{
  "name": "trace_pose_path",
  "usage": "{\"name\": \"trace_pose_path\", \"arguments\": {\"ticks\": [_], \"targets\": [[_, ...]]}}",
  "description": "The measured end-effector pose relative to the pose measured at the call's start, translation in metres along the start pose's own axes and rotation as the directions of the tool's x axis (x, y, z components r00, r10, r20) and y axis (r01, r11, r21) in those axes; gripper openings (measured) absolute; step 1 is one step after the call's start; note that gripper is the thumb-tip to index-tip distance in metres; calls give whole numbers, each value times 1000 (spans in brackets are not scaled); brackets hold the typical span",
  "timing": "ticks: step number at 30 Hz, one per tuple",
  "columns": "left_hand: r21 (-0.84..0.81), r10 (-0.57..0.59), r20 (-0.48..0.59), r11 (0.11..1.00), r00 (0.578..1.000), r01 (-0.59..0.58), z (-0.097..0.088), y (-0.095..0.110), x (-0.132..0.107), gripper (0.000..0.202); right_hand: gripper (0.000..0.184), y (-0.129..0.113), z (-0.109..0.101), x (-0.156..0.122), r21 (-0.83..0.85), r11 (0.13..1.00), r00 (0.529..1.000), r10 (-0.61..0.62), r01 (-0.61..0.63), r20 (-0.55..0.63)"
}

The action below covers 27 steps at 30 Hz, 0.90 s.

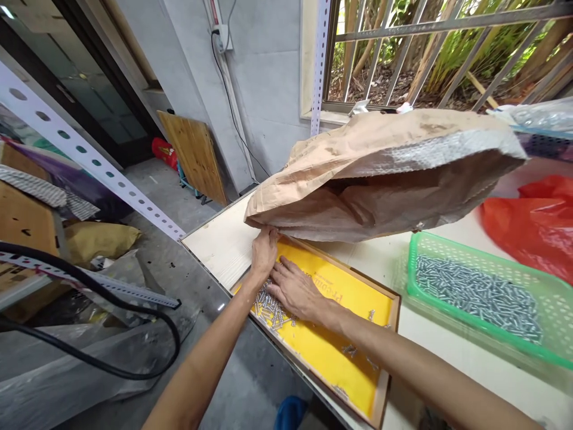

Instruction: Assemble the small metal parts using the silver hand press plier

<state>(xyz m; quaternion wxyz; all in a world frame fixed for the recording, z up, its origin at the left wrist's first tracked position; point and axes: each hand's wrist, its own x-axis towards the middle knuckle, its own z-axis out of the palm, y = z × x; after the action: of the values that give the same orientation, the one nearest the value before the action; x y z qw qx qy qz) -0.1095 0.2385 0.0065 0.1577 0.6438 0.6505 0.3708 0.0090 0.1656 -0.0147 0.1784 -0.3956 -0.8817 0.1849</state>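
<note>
My left hand (pixel 264 257) is closed at the lower left edge of a large brown paper sack (pixel 358 161), its fingers pinching the rim. The sack lies on its side with its mouth open toward me. My right hand (pixel 298 291) lies palm down with fingers stretched out in a shallow wooden-framed tray (pixel 394 319) with a yellow bottom. Under and beside its fingers is a heap of small silvery screws (pixel 271 310). A few more screws are scattered near the tray's right end. What lies under the palm is hidden.
To the right stands a green plastic basket (pixel 416 286) full of silvery screws. Behind it lies a red plastic bag (pixel 532 221). A perforated metal upright (pixel 111 179) slants past the table's left corner, and a black hose (pixel 89 286) loops at the left.
</note>
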Motion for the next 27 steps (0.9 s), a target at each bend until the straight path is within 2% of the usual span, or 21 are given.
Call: {"name": "trace_pose_path", "arguments": {"ticks": [4, 7, 9, 12, 14, 16, 20, 21, 23, 27], "targets": [[19, 86, 47, 996, 995, -87, 0, -4, -2, 24, 70, -20, -1, -30, 52, 998, 996, -30, 25, 85], [53, 193, 138, 978, 971, -202, -8, -4, -6, 24, 66, -34, -10, -48, 108, 991, 986, -99, 85, 136], [89, 263, 204, 954, 943, -285, -17, -1, -11, 25, 58, -36, -18, -56, 117, 989, 988, -105, 91, 112], [198, 302, 245, 915, 921, -352, -33, 8, -24, 25, 47, -24, -28, -57, 54, 998, 999, 36, -37, 4], [262, 293, 264, 895, 919, -360, -44, 13, -37, 25, 41, -9, -34, -49, -31, 983, 982, 180, -182, -50], [281, 273, 329, 886, 904, -370, -51, 17, -50, 25, 37, 6, -42, -37, -151, 949, 960, 269, -278, -74], [284, 251, 494, 858, 832, -428, -55, 19, -64, 22, 34, 27, -54, -20, -346, 889, 954, 271, -299, -130], [306, 231, 498, 855, 836, -419, -53, 19, -61, 21, 35, 30, -55, -19, -361, 880, 951, 272, -308, -148], [374, 164, 467, 854, 869, -362, -45, 21, -51, 24, 38, 35, -56, -22, -365, 868, 940, 287, -336, -182], [531, -12, 346, 827, 938, -185, -14, 29, -22, 36, 37, 41, -53, -39, -351, 868, 932, 286, -351, -223]]}}
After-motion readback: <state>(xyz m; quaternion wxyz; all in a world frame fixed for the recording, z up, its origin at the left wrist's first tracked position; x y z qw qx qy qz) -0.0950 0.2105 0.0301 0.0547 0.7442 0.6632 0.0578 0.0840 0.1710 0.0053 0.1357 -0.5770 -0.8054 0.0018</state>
